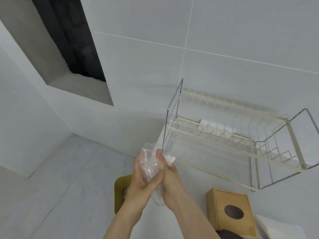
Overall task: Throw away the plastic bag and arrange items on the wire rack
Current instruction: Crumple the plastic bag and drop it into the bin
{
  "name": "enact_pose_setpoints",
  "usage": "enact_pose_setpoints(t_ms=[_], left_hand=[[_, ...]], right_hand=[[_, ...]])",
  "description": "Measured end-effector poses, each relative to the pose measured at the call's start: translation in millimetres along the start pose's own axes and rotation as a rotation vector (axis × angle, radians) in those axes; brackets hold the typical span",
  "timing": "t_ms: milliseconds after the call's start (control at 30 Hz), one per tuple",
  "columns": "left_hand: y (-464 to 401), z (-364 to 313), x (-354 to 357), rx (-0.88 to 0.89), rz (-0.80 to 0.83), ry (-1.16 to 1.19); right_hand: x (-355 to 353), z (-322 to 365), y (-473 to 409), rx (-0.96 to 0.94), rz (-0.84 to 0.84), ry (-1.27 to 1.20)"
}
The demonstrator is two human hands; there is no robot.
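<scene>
Two bare hands meet near the middle of the view, both closed around a crumpled clear plastic bag (149, 167). At the far left a deep window recess (69, 54) cuts into the white wall, dark behind the opening, and a pale tiled floor (57, 178) spreads below it. An olive-green object with rounded corners (120, 190) lies low behind the left wrist (what it is cannot be told). The left hand (140, 182) cups the bag from the left, fingers curled behind the film and the thumb pressed across its front. The right hand (170, 176) grips it from the other side, fingers wrapped tight and the thumb pointing up along the plastic; a white bunched part of the bag sticks out just past its knuckles, and another bit hangs down between the wrists. The bag is held in the air, just in front of the near left corner of the wire rack (233, 135). That rack, cream-coated with bare metal end frames, stands on a white counter (189, 195) against the tiled wall, its two tiers showing no dishes. Nearer the camera, right of the forearms, a wooden box (229, 204) with an oval hole in its top sits on the counter, well apart from the hands. A white folded object (283, 229) lies at the bottom right corner, just beside the box.
</scene>
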State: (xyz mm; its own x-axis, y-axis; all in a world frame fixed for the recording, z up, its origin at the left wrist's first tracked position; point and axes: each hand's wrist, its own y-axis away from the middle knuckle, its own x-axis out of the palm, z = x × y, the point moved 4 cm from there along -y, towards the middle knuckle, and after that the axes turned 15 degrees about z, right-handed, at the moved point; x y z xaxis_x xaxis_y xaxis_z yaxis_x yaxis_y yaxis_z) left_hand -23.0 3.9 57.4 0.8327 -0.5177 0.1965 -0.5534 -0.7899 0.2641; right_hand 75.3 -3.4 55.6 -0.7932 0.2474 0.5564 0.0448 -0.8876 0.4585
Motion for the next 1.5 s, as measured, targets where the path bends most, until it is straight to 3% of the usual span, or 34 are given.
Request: enact_pose_setpoints(t_ms=[200, 367, 600, 833, 1100, 1267, 1500], left_hand=[[-25.2, 14.6, -101.7, 0.011, -0.341, -0.031], [-57.7, 52.6, -182.1, -0.036, -0.433, 0.005], [-109.0, 159.0, -271.4, -0.32, -0.304, 0.044], [-157.7, 315.7, -335.0, -0.573, -0.262, -0.376], [-201.5, 483.9, -356.8, -0.734, 0.004, -0.494], [-208.7, 515.3, -357.2, -0.803, 0.172, -0.558], [-200.0, 466.4, -358.8, -0.719, 0.159, -0.71]], right_hand=[[22.5, -44.8, -79.8, 0.167, 0.165, 0.108], [37.4, -94.6, -146.5, 0.194, 0.02, 0.424], [17.0, -176.0, -256.7, 0.283, -0.158, 0.555], [-60.1, -298.2, -357.2, 0.453, -0.3, 0.719], [-159.6, -413.5, -420.1, 0.602, -0.513, 0.812], [-183.9, -432.6, -420.7, 0.716, -0.475, 1.052], [-156.2, -397.3, -400.1, 0.712, -0.325, 1.338]])
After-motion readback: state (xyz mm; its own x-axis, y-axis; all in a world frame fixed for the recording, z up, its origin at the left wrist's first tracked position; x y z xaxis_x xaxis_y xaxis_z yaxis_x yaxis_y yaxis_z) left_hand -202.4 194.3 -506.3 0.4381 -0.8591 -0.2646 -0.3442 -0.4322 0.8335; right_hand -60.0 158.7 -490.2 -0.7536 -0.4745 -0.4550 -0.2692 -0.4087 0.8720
